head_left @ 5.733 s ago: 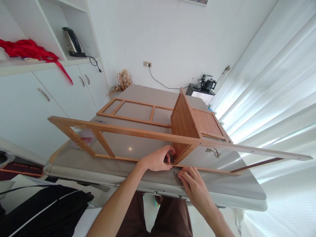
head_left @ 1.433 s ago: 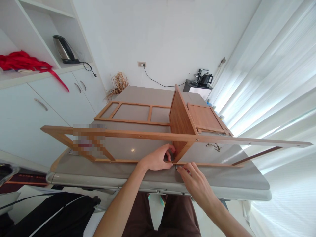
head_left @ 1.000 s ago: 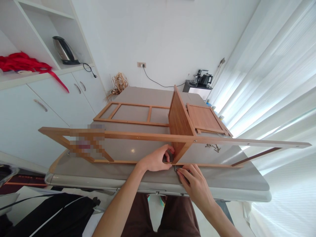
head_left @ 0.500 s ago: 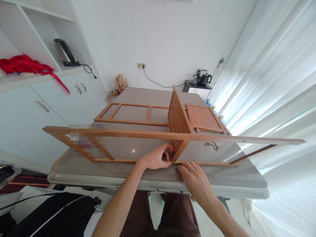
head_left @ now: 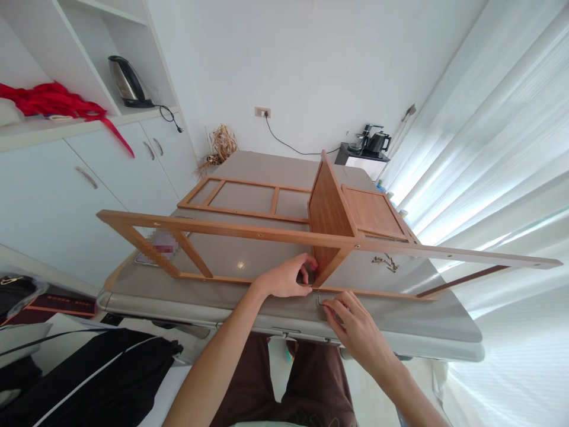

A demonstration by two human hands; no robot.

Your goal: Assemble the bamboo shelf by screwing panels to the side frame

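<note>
A wooden frame [head_left: 231,230] stands on its long edge near the front of the table. A wooden panel [head_left: 331,207] meets it at a right angle and reaches back from it. My left hand [head_left: 287,277] curls round the frame's lower rail beside the panel joint, thumb in front and fingers behind. Just right of that joint, my right hand [head_left: 358,320] pinches a small L-shaped hex key [head_left: 320,301] between thumb and fingers. The key is in front of the lower rail; whether its tip touches a screw I cannot tell.
Several loose screws [head_left: 386,262] lie on the table [head_left: 267,159] right of the panel. Behind are a second open frame [head_left: 240,212] and another wooden panel [head_left: 376,212]. A shelf with a kettle [head_left: 128,83] is at left, curtains [head_left: 502,148] at right.
My right hand has drawn slightly back from the lower rail, and the hex key shows more plainly. My left hand keeps its hold. The whole view has shifted a little.
</note>
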